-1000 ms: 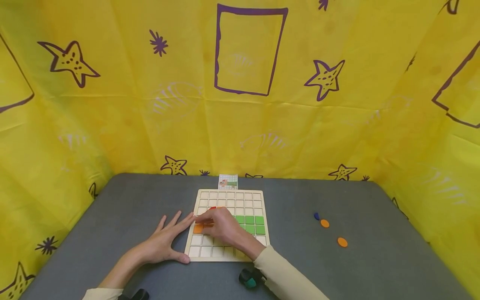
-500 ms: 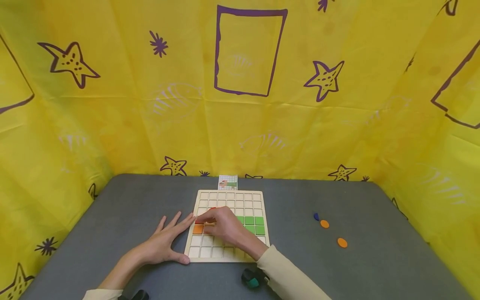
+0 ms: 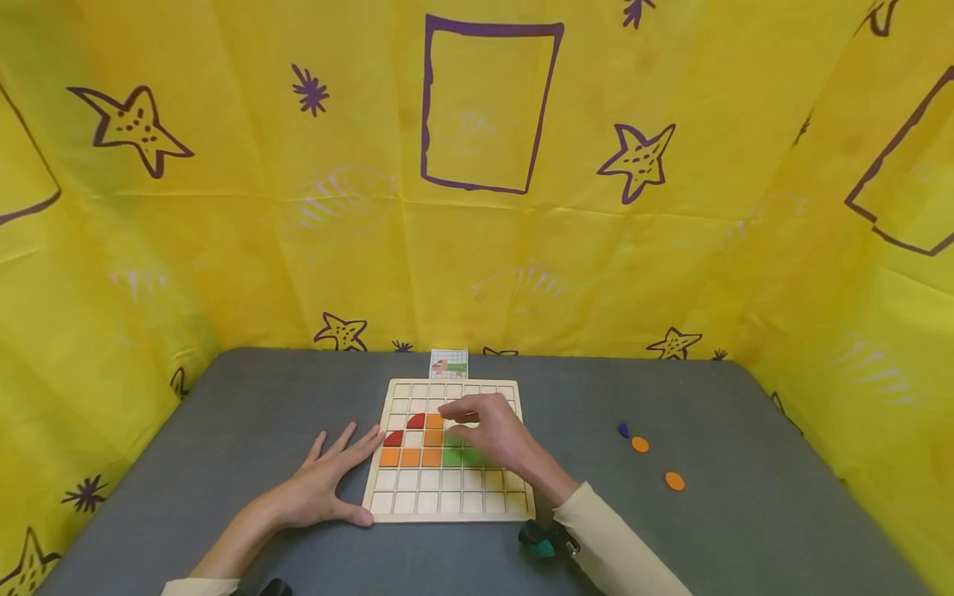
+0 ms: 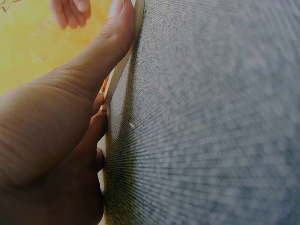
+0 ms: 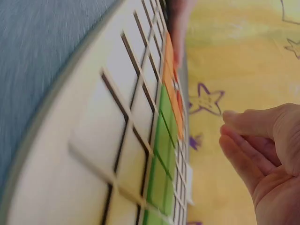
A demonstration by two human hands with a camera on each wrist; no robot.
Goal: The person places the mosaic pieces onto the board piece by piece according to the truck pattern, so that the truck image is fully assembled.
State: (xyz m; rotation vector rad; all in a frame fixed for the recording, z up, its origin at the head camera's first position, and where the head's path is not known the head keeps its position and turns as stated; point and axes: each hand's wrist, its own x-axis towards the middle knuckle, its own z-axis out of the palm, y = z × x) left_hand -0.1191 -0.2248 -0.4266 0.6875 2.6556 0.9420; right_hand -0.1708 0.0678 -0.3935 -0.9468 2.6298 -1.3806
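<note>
A pale wooden grid board (image 3: 405, 502) lies on the table before me. My left hand (image 3: 316, 490) is spread at its left edge, with the thumb (image 4: 110, 40) against the frame in the left wrist view. My right hand (image 3: 503, 432) hovers over the board, thumb and fingers slightly bent and apart, holding nothing. In the right wrist view the right hand (image 5: 269, 150) shows bare fingertips. Set in the grid are two red round-edged tiles (image 3: 416, 422), several orange square tiles (image 3: 411, 458) and several green square tiles (image 5: 164, 145), partly covered by my right hand in the head view.
A small printed pattern card (image 3: 449, 364) lies behind the board. To the right are a blue half-round piece (image 3: 623, 430), an orange disc (image 3: 640, 444) and another orange disc (image 3: 674, 481). Yellow patterned cloth (image 3: 343, 248) encloses the grey table (image 3: 581, 497).
My right hand has lifted off the left-hand tiles and moved right, uncovering the red and orange tiles. The left hand stays at the board's edge.
</note>
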